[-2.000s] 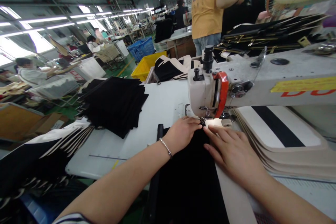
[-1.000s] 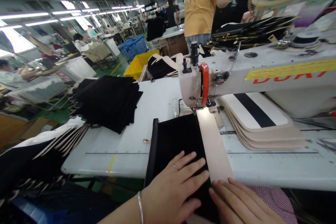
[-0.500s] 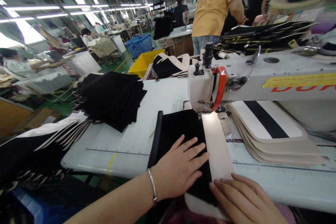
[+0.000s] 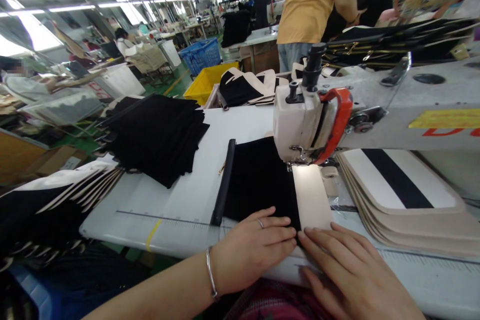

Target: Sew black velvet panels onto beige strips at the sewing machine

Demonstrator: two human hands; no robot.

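My left hand (image 4: 255, 245), with a ring and a bracelet, lies flat on the near end of a black fabric panel (image 4: 258, 180). A dark edging strip with a small metal pull runs along the panel's left side. My right hand (image 4: 348, 267) rests with outstretched fingers on the near end of a beige strip (image 4: 313, 200), its fingertips close to those of my left hand. Panel and strip meet along a line leading to the needle area of the sewing machine (image 4: 300, 120). The machine's head hides their far ends.
Stacked beige panels with a black stripe (image 4: 405, 185) lie right of the machine. Black pieces (image 4: 157, 135) are heaped on the left of the white table (image 4: 165, 210). Behind stand a yellow crate (image 4: 206, 85), a blue basket (image 4: 200, 55) and a person in an orange shirt (image 4: 311, 0).
The black panel and beige strip have moved away from me, further under the machine. My left hand has shifted nearer the panel's near edge and close to my right hand. The view has shifted slightly.
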